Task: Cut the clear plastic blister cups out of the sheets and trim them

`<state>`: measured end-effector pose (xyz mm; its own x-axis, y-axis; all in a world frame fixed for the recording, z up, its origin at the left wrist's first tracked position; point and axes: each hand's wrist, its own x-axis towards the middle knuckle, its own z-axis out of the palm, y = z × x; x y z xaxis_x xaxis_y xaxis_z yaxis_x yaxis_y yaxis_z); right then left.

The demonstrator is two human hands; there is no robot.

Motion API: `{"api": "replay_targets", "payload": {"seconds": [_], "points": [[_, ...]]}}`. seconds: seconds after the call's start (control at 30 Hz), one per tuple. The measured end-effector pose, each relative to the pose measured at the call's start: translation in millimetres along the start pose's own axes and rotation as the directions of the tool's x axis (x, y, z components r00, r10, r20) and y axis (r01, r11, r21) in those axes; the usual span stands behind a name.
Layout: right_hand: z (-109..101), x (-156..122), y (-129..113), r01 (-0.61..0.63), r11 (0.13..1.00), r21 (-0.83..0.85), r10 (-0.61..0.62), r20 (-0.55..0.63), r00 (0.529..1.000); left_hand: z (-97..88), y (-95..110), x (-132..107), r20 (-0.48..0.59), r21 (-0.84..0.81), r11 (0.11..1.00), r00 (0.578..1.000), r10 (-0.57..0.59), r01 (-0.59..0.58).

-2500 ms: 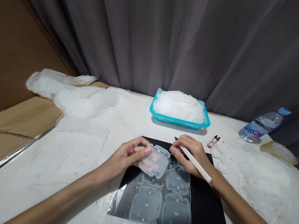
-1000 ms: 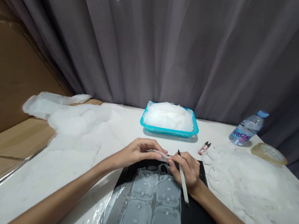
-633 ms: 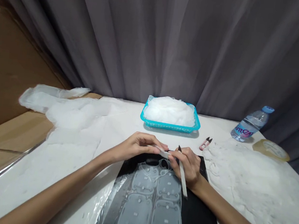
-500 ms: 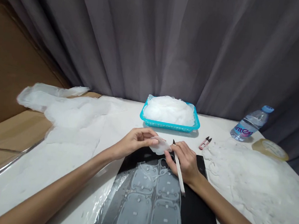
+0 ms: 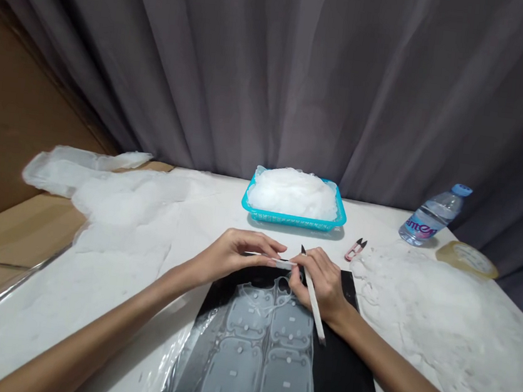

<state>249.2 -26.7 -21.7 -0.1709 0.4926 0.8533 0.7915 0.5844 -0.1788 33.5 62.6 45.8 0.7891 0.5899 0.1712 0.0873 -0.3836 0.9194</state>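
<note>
Between my two hands is a small translucent white piece (image 5: 284, 265), seen nearly edge-on. My left hand (image 5: 240, 253) has its thumb under the piece's left end, with the fingers arched above. The fingertips of my right hand (image 5: 320, 281) pinch its right end. That same hand also holds a slim white-handled tool with a dark pointed tip (image 5: 314, 306), slanting across the fingers. Below lies a black mat (image 5: 345, 369) bearing a sheet of translucent moulded pieces (image 5: 267, 348) in several rounded panels.
A blue basket (image 5: 293, 220) heaped with white material stands behind my hands. Thread snips (image 5: 355, 249), a water bottle (image 5: 431, 218) and a tape roll (image 5: 467, 260) lie to the right. Translucent white sheets (image 5: 120, 195) and cardboard (image 5: 7, 230) are on the left.
The translucent piece has turned from showing its face to nearly edge-on. My left fingers have lifted and spread above it. The right hand keeps its pinch and the tool.
</note>
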Motion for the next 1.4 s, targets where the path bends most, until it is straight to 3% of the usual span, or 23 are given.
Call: {"api": "replay_targets", "payload": {"seconds": [0.13, 0.27, 0.4, 0.5, 0.57, 0.67, 0.7, 0.77, 0.83, 0.93, 1.03, 1.17, 1.23, 1.3, 1.4], "points": [[1.8, -0.5, -0.2, -0.015, 1.000, -0.001, 0.015, 0.002, 1.000, -0.3, -6.1, -1.8, 0.004, 0.074, 0.997, 1.000, 0.026, -0.026], [3.9, 0.6, -0.4, -0.051, 0.999, -0.009, 0.052, 0.014, 0.999, 1.2, -14.9, -1.6, -0.001, 0.129, 0.991, 0.999, -0.034, 0.034], [6.3, 0.3, 2.3, -0.133, 0.991, -0.025, 0.133, 0.007, 0.991, -10.7, -12.5, 9.0, -0.144, 0.185, 0.982, 0.990, -0.004, 0.031], [8.4, -0.2, 4.9, -0.161, 0.987, -0.026, 0.161, 0.004, 0.987, -35.5, -5.1, 34.3, -0.329, 0.230, 0.973, 0.940, 0.092, -0.015], [10.1, -0.4, 5.7, -0.166, 0.986, -0.024, 0.166, 0.013, 0.986, -53.6, -0.3, 61.1, -0.453, 0.286, 0.957, 0.873, 0.182, -0.051], [12.4, -0.6, 5.6, -0.168, 0.986, -0.018, 0.168, 0.030, 0.985, -67.4, 1.6, 107.3, -0.522, 0.390, 0.917, 0.800, 0.296, -0.085], [13.0, -0.7, 5.4, -0.167, 0.986, -0.014, 0.168, 0.033, 0.985, -66.9, -0.1, 121.1, -0.507, 0.420, 0.904, 0.803, 0.313, -0.088], [13.6, -0.9, 5.2, -0.165, 0.986, -0.005, 0.165, 0.041, 0.985, -59.6, -6.6, 141.2, -0.427, 0.472, 0.878, 0.851, 0.305, -0.078], [13.6, -1.0, 5.2, -0.165, 0.986, 0.008, 0.165, 0.050, 0.985, -48.8, -14.0, 147.5, -0.358, 0.515, 0.855, 0.890, 0.280, -0.062], [13.0, -0.1, 5.4, -0.162, 0.986, 0.044, 0.158, 0.087, 0.984, -35.9, -16.6, 126.6, -0.309, 0.569, 0.821, 0.909, 0.279, -0.058], [11.6, 2.0, 7.0, -0.145, 0.982, 0.118, 0.125, 0.160, 0.979, -24.8, -5.5, 74.9, -0.289, 0.601, 0.797, 0.917, 0.274, -0.049], [7.1, 2.7, 15.6, -0.225, 0.959, 0.172, 0.197, 0.166, 0.966, 3.4, 9.4, -7.9, -0.051, 0.603, 0.795, 0.992, 0.118, -0.064], [4.3, 1.3, 21.7, -0.319, 0.935, 0.154, 0.301, 0.125, 0.945, 19.0, 8.4, -38.5, 0.099, 0.632, 0.774, 0.995, -0.023, -0.045], [1.8, -0.9, 26.2, -0.393, 0.910, 0.132, 0.381, 0.105, 0.918, 29.1, 1.9, -56.2, 0.133, 0.615, 0.789, 0.986, -0.100, -0.003], [-1.2, -4.0, 26.5, -0.414, 0.902, 0.120, 0.392, 0.168, 0.904, 30.9, -10.9, -61.4, 0.132, 0.524, 0.848, 0.976, -0.174, 0.080]]}}
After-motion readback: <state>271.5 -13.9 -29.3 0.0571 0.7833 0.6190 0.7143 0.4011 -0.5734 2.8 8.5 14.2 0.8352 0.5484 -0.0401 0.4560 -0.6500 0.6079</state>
